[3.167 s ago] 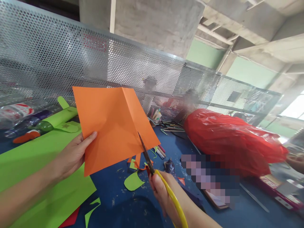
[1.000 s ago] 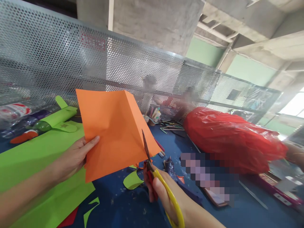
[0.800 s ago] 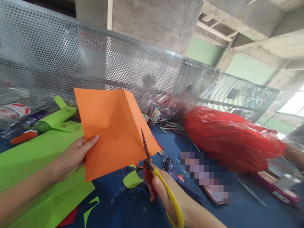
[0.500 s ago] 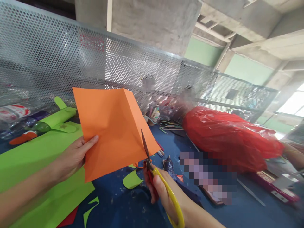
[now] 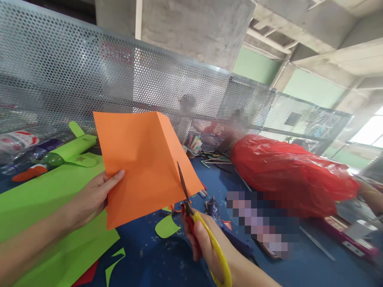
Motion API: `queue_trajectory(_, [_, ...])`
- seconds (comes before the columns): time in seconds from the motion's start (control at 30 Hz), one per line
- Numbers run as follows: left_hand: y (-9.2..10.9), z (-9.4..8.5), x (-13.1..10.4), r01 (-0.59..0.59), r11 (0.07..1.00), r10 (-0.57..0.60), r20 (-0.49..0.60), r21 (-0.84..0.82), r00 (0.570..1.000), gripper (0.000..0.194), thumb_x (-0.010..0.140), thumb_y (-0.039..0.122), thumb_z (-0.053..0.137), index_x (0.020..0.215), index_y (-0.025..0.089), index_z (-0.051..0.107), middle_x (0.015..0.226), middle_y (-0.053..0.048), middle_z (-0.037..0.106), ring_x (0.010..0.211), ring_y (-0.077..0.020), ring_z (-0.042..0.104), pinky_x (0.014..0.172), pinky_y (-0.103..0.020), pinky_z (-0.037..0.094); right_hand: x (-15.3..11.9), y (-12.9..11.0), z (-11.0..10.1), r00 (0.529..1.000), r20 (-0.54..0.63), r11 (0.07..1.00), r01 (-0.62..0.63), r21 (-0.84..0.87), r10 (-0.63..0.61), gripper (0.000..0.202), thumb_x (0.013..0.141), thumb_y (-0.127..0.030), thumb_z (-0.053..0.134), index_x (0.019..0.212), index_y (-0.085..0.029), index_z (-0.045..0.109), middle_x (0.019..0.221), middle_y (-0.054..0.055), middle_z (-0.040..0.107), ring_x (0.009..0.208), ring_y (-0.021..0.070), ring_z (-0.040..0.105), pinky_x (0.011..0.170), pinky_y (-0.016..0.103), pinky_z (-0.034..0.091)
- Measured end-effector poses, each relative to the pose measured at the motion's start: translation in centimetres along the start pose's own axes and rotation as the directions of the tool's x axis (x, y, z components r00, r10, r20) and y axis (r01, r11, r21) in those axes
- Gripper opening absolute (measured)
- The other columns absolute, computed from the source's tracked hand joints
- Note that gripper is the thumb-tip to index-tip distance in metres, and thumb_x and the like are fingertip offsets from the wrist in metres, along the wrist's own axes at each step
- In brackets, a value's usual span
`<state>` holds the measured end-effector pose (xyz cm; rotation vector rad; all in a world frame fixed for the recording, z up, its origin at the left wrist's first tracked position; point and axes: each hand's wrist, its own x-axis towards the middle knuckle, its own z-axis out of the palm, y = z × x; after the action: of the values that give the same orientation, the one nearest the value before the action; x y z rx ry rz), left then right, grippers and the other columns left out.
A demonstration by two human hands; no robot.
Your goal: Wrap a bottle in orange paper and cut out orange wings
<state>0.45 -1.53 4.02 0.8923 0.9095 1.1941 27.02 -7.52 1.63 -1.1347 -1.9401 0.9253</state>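
My left hand (image 5: 95, 195) grips the left edge of an orange sheet of paper (image 5: 140, 159), thumb on the near face and the fingers hidden behind. A crease or fold runs down the sheet's right side. In my right hand (image 5: 206, 235) are scissors (image 5: 220, 251) with yellow and red handles. One blade lies over the front of the paper at its lower edge, near the fold; the other blade is hidden behind the sheet. Below the paper, a rounded green paper scrap (image 5: 167, 227) rests on the blue table (image 5: 155, 263).
A large green sheet (image 5: 44, 199) and plastic bottles (image 5: 20, 141) lie at left. Thin green offcuts (image 5: 112, 267) are near the front. A pen holder (image 5: 194, 145) stands before the perforated metal screen (image 5: 74, 71). At right, another person's arm (image 5: 371, 195) is beside a red plastic bag (image 5: 287, 171).
The view and the paper shift very slightly. My right-hand fingers ease a little downward on the scissors; the blade stays at about the same place on the sheet.
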Motion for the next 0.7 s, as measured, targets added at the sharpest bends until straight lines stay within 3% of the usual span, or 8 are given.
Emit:
queue_trajectory(0.37, [0.15,0.12,-0.12,-0.005,1.0,0.005,0.018,-0.015,1.0,0.045,0.086,0.041,0.064,0.127,0.025,0.056,0.132,-0.003,0.062,0.114,-0.0243,0.064,0.074,-0.026,0.063,0.24,-0.46,-0.25,1.0,0.013,1.0,0.006,0.002,-0.006,0.057,0.088,-0.075,0.021,0.074,-0.022,0.039,0.045,-0.009,0.034,0.034,0.0068,0.029,0.036,0.021,0.026])
queue_trajectory(0.7, [0.09,-0.03,-0.12,-0.006,1.0,0.006,0.022,-0.016,1.0,0.049,0.085,0.042,0.065,0.13,0.025,0.054,0.131,-0.005,0.063,0.113,-0.0256,0.064,0.075,-0.027,0.063,-0.23,-0.65,0.03,0.995,-0.052,0.997,-0.082,-0.007,0.081,0.058,0.088,-0.075,0.025,0.072,-0.022,0.042,0.049,-0.007,0.036,0.039,0.0072,0.03,0.037,0.021,0.024])
